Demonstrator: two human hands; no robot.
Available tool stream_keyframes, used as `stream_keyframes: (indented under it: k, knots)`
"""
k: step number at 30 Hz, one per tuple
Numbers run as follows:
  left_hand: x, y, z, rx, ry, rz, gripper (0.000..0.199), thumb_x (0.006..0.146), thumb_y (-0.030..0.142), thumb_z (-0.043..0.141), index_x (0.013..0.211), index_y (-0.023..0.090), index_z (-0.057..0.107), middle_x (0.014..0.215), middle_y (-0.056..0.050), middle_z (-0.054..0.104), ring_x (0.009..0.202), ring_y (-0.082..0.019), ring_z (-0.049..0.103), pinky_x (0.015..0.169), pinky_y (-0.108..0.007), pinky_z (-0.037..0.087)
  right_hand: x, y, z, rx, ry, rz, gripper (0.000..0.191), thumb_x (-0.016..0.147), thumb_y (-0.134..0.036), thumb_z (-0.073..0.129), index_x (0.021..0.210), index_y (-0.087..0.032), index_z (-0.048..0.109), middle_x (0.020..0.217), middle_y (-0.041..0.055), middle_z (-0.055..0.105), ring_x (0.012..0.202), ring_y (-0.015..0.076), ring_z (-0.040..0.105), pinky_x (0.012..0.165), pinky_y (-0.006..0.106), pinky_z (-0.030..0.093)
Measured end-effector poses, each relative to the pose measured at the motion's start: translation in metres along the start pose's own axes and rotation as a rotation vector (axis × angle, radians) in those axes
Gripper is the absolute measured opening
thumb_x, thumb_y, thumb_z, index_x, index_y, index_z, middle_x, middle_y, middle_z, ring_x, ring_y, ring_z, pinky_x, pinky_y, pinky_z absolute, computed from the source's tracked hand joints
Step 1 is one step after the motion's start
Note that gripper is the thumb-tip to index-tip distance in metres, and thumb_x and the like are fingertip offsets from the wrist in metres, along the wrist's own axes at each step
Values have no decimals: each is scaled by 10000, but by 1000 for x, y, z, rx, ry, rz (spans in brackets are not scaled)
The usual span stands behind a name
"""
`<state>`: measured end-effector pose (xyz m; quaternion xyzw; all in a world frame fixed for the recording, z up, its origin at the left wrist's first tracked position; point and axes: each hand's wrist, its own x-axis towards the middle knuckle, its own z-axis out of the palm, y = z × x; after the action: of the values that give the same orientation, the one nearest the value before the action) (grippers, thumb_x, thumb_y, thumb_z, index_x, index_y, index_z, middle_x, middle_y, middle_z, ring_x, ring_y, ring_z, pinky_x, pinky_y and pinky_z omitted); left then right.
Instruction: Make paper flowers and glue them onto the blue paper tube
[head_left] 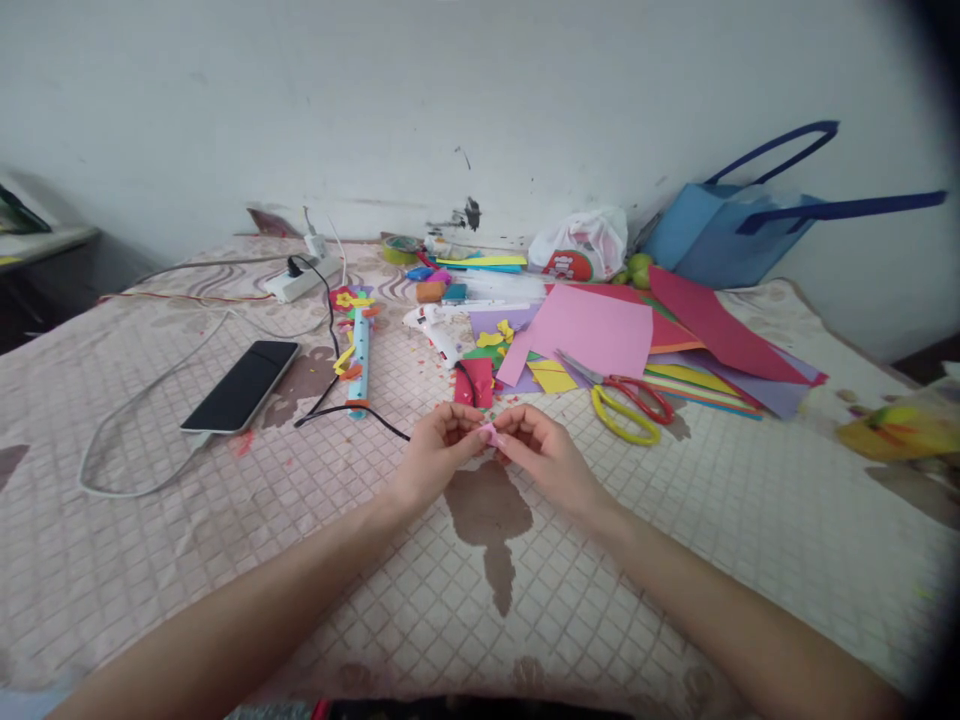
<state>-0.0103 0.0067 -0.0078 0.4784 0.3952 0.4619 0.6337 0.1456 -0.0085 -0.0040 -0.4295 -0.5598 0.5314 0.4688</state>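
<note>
Between my two hands is a small pink paper piece (490, 434), pinched from both sides above the patterned tablecloth. The fingers of my left hand (444, 447) close on its left edge. My right hand (546, 452) grips its right edge with thumb and fingertips. Most of the piece is hidden by the fingers. Just beyond my hands lie a red paper square (472, 383) and a white glue gun (435, 335) with a black cord. Scissors (626, 400) with red and yellow handles rest to the right, partly over a large pink sheet (600, 325).
At the left are a phone (241, 385) on a white cable and a power strip (304, 278). A light blue strip (359, 360) carries colourful paper shapes. Stacked coloured sheets (727, 335), a white plastic bag (581, 245) and a blue bag (720, 235) stand toward the wall.
</note>
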Motion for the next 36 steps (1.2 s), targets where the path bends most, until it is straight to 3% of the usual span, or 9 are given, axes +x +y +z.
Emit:
stream_keyframes:
  k: [20, 30, 36]
  knots:
    - [-2, -1, 1, -6, -32, -9, 272, 707, 244, 723, 890, 128, 560, 753, -6, 614, 691, -86, 580, 668, -215, 471, 1, -4, -6, -139, -32, 49, 142, 815, -293, 589, 739, -184, 539, 681, -28, 530, 601, 97, 494, 567, 239, 403]
    - [0, -4, -3, 141, -166, 20, 335, 719, 232, 693, 988, 119, 528, 766, -27, 614, 698, -116, 598, 651, -239, 458, 6, -13, -20, -133, -265, 142, 164, 828, -315, 571, 755, -172, 537, 687, -11, 558, 605, 101, 502, 581, 246, 404]
    - [-5, -2, 1, 267, -209, 88, 308, 738, 195, 651, 1017, 119, 546, 754, -13, 589, 699, -107, 571, 660, -240, 448, 7, -9, -28, -264, -356, 113, 141, 820, -271, 572, 728, -172, 534, 651, -21, 533, 573, 92, 464, 532, 228, 356]
